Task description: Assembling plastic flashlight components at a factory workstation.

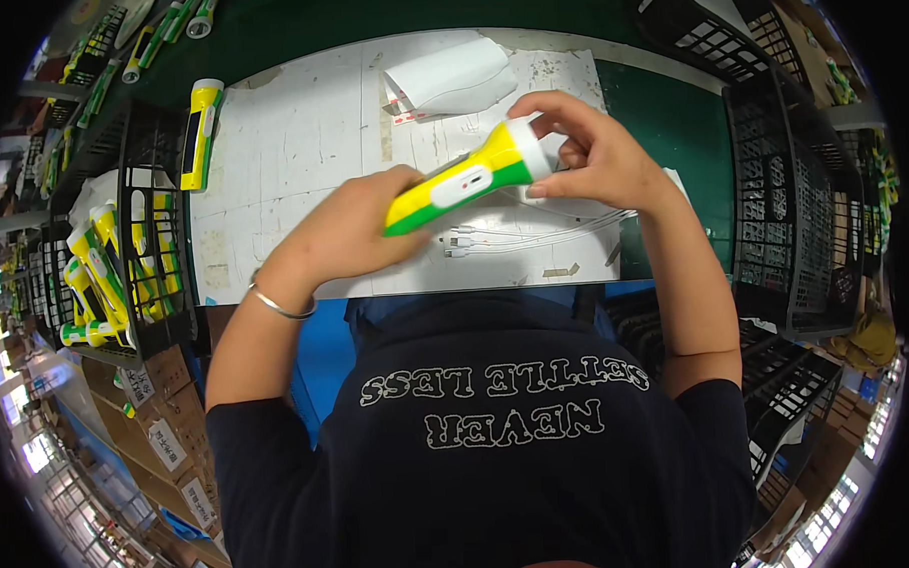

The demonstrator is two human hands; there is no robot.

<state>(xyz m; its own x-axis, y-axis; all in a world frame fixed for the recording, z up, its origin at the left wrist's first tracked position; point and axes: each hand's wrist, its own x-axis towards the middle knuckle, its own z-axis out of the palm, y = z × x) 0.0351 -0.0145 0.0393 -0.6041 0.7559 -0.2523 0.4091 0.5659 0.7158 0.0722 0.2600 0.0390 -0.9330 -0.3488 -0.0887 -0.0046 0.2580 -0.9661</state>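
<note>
My left hand (338, 233) is wrapped round the handle of a yellow and green flashlight (461, 188), held tilted above the white work board. The flashlight's white head points up to the right. At that head is my right hand (610, 161), its thumb and fingers curled about the rim. White charging cables (513, 244) with metal plugs lie on the board just below the flashlight. Another flashlight (202, 133) of the same colours, with a dark panel along its side, lies at the board's left edge.
A curled white sheet (457, 81) rests on the far part of the board (288, 110). To the left, a black basket (153, 244) holds several flashlights. Black crates (797, 212) stand on the right. More flashlights (170, 29) lie at the far left.
</note>
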